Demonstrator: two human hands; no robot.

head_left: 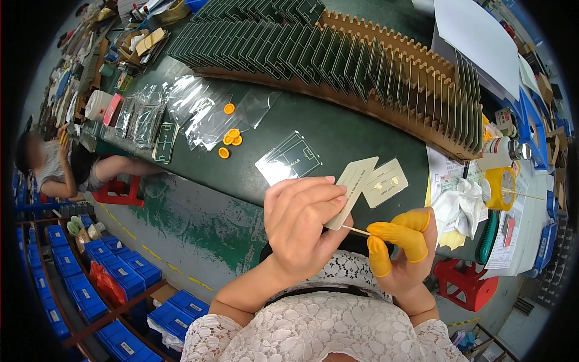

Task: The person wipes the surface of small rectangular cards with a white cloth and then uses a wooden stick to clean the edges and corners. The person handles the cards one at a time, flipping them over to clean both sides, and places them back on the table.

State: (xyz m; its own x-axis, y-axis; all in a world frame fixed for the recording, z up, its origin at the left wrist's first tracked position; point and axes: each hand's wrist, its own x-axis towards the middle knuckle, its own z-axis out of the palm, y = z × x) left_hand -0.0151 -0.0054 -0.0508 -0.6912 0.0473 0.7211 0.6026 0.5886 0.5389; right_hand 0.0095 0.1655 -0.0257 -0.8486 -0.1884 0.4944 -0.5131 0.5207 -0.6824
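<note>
My left hand (306,218) pinches a pale beige card (358,178) with print on it, holding it tilted above the table's near edge. In my right hand (410,256), whose thumb and fingers wear yellow finger cots, is a thin wooden stick (358,230). The stick's tip is at the lower corner of the held card; whether it touches is hard to tell. Just right of that card lies another beige card (386,188) with a small light yellowish patch. A dark green card (294,158) with white lines and glare lies beyond my left hand.
Across the far side runs a slotted cardboard rack (416,114) full of upright green cards. Rolled orange finger cots (233,137) and clear plastic bags (202,111) lie left. On the right are a white cloth (459,208), yellow tape (502,188) and a bottle (496,152). A person (57,160) sits far left.
</note>
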